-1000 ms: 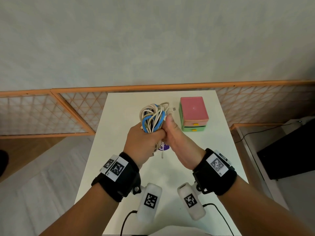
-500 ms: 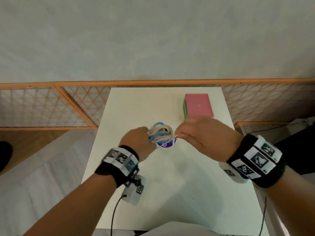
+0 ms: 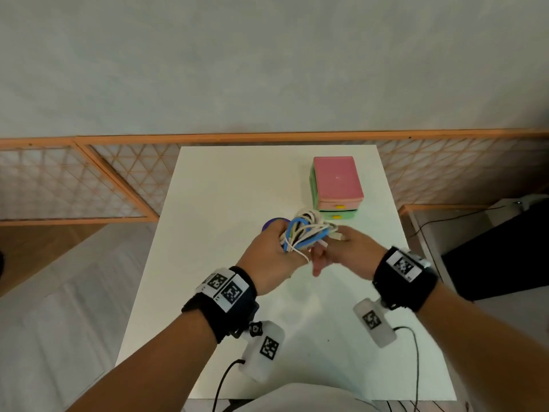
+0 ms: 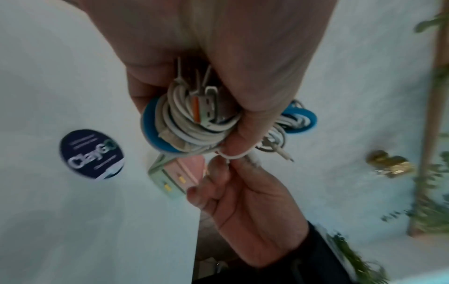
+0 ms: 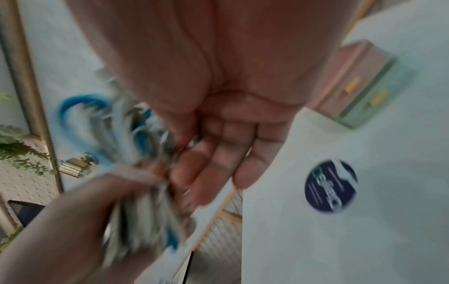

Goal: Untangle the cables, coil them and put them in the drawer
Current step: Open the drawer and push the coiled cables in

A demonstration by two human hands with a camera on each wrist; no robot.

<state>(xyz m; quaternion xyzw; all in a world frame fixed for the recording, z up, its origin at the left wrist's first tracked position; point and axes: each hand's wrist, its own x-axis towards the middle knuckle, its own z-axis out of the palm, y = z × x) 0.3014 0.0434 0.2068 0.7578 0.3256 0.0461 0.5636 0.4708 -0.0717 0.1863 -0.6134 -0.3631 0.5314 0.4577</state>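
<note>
My left hand (image 3: 274, 258) grips a tangled bundle of white and blue cables (image 3: 306, 231) above the middle of the white table (image 3: 225, 185). In the left wrist view the bundle (image 4: 192, 124) sits in the curled fingers with a plug showing inside. My right hand (image 3: 344, 252) is close on the right and pinches a white cable strand (image 4: 234, 156) that leads out of the bundle. The right wrist view is blurred; the cables (image 5: 136, 153) show left of the fingers (image 5: 218, 161). The small drawer box (image 3: 337, 187), pink over green with yellow handles, stands shut behind the hands.
A round dark blue sticker (image 3: 271, 223) lies on the table just behind my left hand. An orange lattice rail (image 3: 89, 179) runs along the far edge and left side. A dark cabinet (image 3: 499, 248) stands right of the table. Wrist camera cables hang near the front edge.
Half a second ago the right hand reached over the bundle with its back up; now it has turned and sits beside the bundle on the right. The bundle has risen and shifted right.
</note>
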